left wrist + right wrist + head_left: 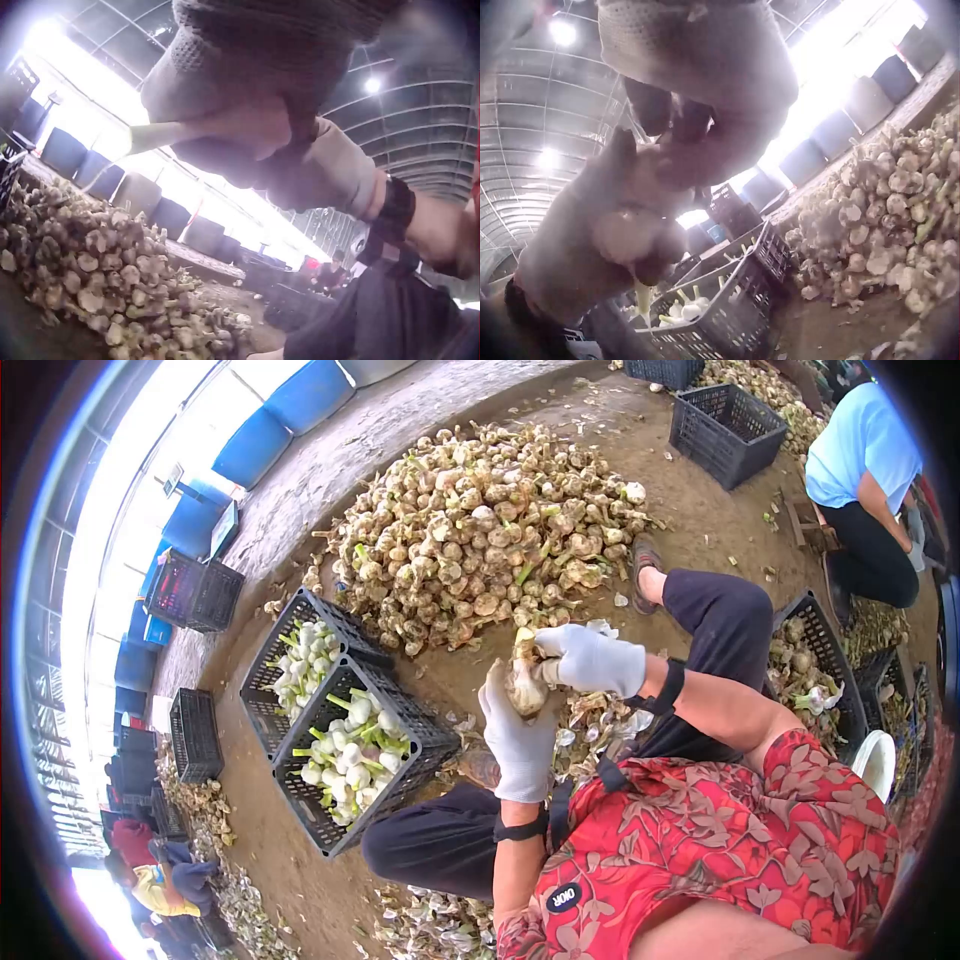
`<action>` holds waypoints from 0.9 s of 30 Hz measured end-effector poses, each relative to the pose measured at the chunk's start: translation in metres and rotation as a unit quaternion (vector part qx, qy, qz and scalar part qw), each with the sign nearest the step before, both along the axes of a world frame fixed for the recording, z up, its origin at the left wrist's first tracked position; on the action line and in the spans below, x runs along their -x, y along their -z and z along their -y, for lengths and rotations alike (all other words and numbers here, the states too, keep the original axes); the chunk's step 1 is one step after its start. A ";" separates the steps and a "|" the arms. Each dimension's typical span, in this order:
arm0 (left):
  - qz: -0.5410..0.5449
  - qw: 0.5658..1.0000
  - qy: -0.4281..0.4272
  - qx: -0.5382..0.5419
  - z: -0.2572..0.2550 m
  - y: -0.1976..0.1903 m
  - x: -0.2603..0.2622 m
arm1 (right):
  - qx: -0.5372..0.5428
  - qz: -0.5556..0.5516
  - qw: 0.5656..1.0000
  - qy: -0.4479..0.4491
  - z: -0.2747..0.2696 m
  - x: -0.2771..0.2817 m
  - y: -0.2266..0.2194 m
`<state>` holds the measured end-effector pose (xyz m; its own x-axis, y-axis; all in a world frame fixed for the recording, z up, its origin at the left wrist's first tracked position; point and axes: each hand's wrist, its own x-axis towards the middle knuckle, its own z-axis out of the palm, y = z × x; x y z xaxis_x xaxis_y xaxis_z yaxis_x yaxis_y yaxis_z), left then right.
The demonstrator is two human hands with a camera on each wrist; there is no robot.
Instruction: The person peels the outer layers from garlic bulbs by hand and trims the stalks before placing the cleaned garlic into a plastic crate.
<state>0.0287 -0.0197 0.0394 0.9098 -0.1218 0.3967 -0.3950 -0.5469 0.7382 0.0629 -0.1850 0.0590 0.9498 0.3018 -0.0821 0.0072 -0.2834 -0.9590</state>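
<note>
Both hands wear whitish gloves and meet over one garlic bulb in front of the lap. The left hand holds the bulb from below, its fingers curled against the side. With thumb and fingers the right hand pinches the bulb's outer skin near the neck. A pale cut stem sticks out past the glove in the left wrist view. In the right wrist view the round bulb shows between the two gloves, partly hidden by fingers. Loose peeled skins lie below the hands.
A large heap of unpeeled garlic lies ahead. Two black crates with white garlic stand at the left. Another crate holding garlic is at the right, near a white bucket. A person sits farther right.
</note>
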 end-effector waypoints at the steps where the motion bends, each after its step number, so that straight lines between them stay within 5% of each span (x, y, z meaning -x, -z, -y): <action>1: 0.025 0.999 -0.001 -0.022 0.001 0.001 0.000 | 0.029 0.014 0.999 0.027 -0.003 0.001 0.003; 2: 0.050 0.998 -0.004 -0.043 0.002 0.002 0.000 | 0.099 0.075 0.991 0.045 -0.003 0.003 0.003; 4: -0.201 0.944 0.039 0.260 0.005 -0.008 0.007 | 0.071 0.092 0.990 0.074 -0.007 0.008 0.012; 5: -0.317 0.859 0.056 0.398 0.005 -0.011 0.010 | 0.056 0.101 0.989 0.088 -0.008 0.009 0.016; 6: -0.448 0.694 0.166 0.539 -0.006 -0.005 -0.003 | -0.028 -0.035 0.997 0.064 -0.005 0.012 0.004; 9: -0.484 0.415 0.203 0.743 -0.011 0.023 -0.004 | -0.219 -0.082 0.970 0.069 -0.009 0.013 0.012; 10: -0.508 0.521 0.134 0.673 -0.009 0.027 -0.008 | -0.230 -0.059 0.969 0.066 -0.011 0.007 0.026; 13: -0.424 0.667 0.124 0.600 -0.007 0.031 0.005 | -0.112 -0.063 0.985 0.112 -0.015 0.007 0.036; 15: -0.306 0.802 -0.001 0.513 0.008 0.034 0.002 | -0.089 0.002 0.994 0.067 -0.016 0.017 0.032; 17: -0.311 0.792 -0.017 0.526 0.005 0.036 0.003 | 0.014 0.122 0.992 0.037 -0.019 0.022 0.030; 19: -0.436 0.630 0.084 0.637 -0.009 0.041 0.004 | -0.238 -0.131 0.962 -0.009 -0.007 0.018 0.019; 21: -0.437 0.624 0.136 0.633 -0.016 0.048 0.006 | -0.370 -0.189 0.908 -0.043 -0.001 0.015 0.024; 23: -0.436 0.608 0.212 0.629 -0.026 0.056 0.006 | -0.392 -0.223 0.892 -0.037 0.002 0.022 0.016; 26: -0.455 0.543 0.202 0.676 -0.027 0.056 0.006 | -0.436 -0.197 0.878 0.024 0.003 0.020 0.020; 27: -0.462 0.559 0.205 0.657 -0.026 0.051 0.009 | -0.451 -0.174 0.874 0.052 0.005 0.017 0.024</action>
<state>0.0200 0.0059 -0.0116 0.8022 -0.5517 -0.2280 0.5945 0.7038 0.3889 0.0461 -0.1899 0.0353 0.9408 0.3063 -0.1449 -0.3104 0.6077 -0.7310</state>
